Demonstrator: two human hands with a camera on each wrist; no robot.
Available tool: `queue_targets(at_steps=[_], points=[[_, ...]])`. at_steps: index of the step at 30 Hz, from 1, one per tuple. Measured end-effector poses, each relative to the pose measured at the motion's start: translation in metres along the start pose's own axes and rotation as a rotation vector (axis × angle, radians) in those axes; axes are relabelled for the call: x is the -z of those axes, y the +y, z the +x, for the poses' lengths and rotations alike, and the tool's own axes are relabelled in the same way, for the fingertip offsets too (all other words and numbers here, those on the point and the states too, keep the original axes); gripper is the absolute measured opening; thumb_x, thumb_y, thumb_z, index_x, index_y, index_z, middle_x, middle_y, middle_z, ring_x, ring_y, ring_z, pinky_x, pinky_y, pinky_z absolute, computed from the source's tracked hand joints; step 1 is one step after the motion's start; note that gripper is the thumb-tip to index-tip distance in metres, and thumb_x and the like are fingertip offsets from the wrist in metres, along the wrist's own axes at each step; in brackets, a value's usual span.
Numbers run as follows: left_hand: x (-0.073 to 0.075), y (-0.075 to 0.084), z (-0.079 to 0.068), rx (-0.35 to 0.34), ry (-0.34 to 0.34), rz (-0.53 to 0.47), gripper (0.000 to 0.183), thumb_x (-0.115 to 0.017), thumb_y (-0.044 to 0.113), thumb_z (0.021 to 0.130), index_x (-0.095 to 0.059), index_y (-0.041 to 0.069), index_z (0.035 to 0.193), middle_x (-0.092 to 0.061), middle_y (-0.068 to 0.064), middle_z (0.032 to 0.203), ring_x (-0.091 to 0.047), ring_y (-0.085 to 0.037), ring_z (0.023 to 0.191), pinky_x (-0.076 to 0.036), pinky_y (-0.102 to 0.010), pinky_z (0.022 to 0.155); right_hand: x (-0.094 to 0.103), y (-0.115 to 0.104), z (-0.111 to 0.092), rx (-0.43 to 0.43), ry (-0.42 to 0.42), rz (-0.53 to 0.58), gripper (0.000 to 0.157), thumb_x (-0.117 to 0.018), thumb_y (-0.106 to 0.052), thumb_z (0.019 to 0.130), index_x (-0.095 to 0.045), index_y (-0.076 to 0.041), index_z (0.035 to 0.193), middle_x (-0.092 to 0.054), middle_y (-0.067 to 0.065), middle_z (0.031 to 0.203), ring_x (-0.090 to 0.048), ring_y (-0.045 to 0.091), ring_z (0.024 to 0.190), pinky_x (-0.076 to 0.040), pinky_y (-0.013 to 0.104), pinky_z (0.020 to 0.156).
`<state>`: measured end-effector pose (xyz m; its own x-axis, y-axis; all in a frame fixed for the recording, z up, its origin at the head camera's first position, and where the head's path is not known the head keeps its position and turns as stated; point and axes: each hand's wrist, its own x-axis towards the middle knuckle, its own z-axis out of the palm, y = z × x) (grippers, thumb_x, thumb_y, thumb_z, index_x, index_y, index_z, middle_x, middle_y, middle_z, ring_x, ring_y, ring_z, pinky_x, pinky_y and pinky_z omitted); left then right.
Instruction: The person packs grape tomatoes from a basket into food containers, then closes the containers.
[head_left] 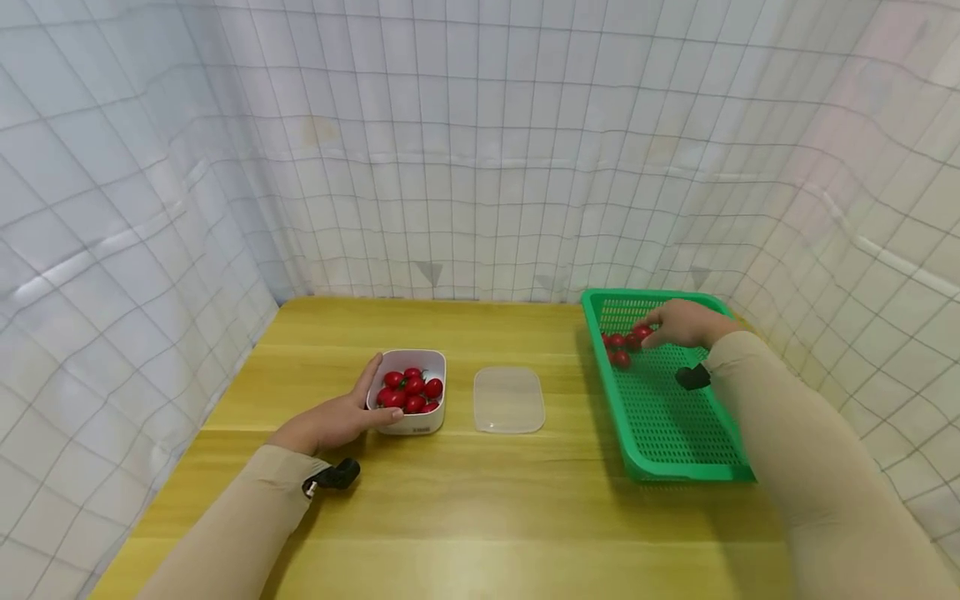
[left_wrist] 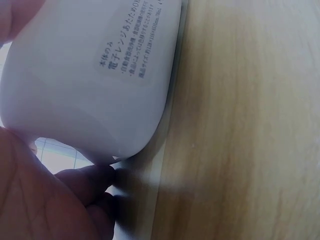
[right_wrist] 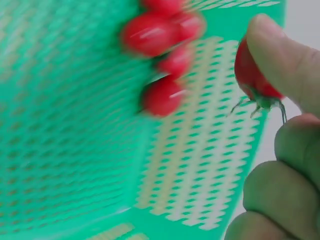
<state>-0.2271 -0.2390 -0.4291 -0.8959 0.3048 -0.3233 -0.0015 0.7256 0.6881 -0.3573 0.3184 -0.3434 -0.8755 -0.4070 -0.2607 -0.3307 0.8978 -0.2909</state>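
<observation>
Right grip (head_left: 684, 323) pinches tomato (right_wrist: 248, 71) at thumb tip (right_wrist: 267, 37); left grip (head_left: 341, 422) cups white container (head_left: 422, 423).

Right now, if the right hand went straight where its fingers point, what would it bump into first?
Probably the loose tomatoes in the green basket, just beyond the tomato the right hand pinches. I can't judge the hand's height well, so it might pass over them and meet the basket's left rim.

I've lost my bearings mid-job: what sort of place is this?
Probably a screened-off work booth: creased, grid-patterned sheeting closes in the back and both sides of a wood-grain table, where a green basket with red tomatoes stands.
</observation>
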Motion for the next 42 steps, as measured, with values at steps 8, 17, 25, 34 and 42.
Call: queue_targets(at_steps=[8, 17, 25, 34, 42], points=[[0.001, 0.001, 0.004, 0.006, -0.004, -0.005, 0.118, -0.062, 0.065, 0.095, 0.025, 0.029, 0.165, -0.004, -0.028, 0.175, -0.020, -0.059, 0.156, -0.025, -0.074, 0.122, 0.034, -0.065, 0.001, 0.069, 0.127, 0.023, 0.048, -0.071, -0.029, 0.101, -0.065, -0.008, 0.144, -0.072, 0.018, 0.134, -0.062, 0.040, 0.128, -0.049, 0.059, 0.106], [0.001, 0.000, 0.002, 0.010, -0.005, -0.004, 0.117, -0.062, 0.064, 0.096, 0.025, 0.027, 0.166, -0.003, -0.029, 0.175, -0.022, -0.058, 0.156, -0.025, -0.073, 0.122, 0.021, -0.184, 0.031, 0.206, 0.027, 0.017, 0.045, -0.071, -0.028, 0.101, -0.065, -0.023, 0.146, -0.073, 0.004, 0.130, -0.058, 0.020, 0.097, -0.048, 0.035, 0.082], [0.001, 0.000, 0.003, 0.008, -0.008, -0.012, 0.117, -0.062, 0.064, 0.096, 0.024, 0.028, 0.166, -0.005, -0.028, 0.175, -0.022, -0.057, 0.156, -0.025, -0.073, 0.122, -0.015, -0.259, 0.063, 0.356, -0.049, -0.068, 0.044, -0.071, -0.030, 0.102, -0.066, -0.025, 0.145, -0.073, 0.001, 0.123, -0.061, 0.018, 0.103, -0.051, 0.033, 0.090], [0.001, 0.001, 0.003, -0.001, -0.021, -0.028, 0.117, -0.062, 0.063, 0.097, 0.025, 0.026, 0.166, -0.007, -0.028, 0.175, -0.022, -0.056, 0.157, -0.025, -0.073, 0.123, -0.040, -0.292, 0.083, 0.448, -0.093, -0.053, 0.045, -0.070, -0.027, 0.103, -0.064, -0.022, 0.147, -0.074, -0.003, 0.127, -0.063, 0.014, 0.106, -0.051, 0.030, 0.092], [0.001, 0.001, 0.002, -0.003, -0.022, -0.032, 0.118, -0.063, 0.062, 0.097, 0.025, 0.026, 0.165, -0.009, -0.029, 0.174, -0.023, -0.055, 0.156, -0.025, -0.073, 0.123, -0.046, -0.299, 0.087, 0.481, -0.102, -0.074, 0.048, -0.069, -0.031, 0.103, -0.062, -0.025, 0.150, -0.072, -0.004, 0.131, -0.063, 0.013, 0.110, -0.052, 0.030, 0.096]])
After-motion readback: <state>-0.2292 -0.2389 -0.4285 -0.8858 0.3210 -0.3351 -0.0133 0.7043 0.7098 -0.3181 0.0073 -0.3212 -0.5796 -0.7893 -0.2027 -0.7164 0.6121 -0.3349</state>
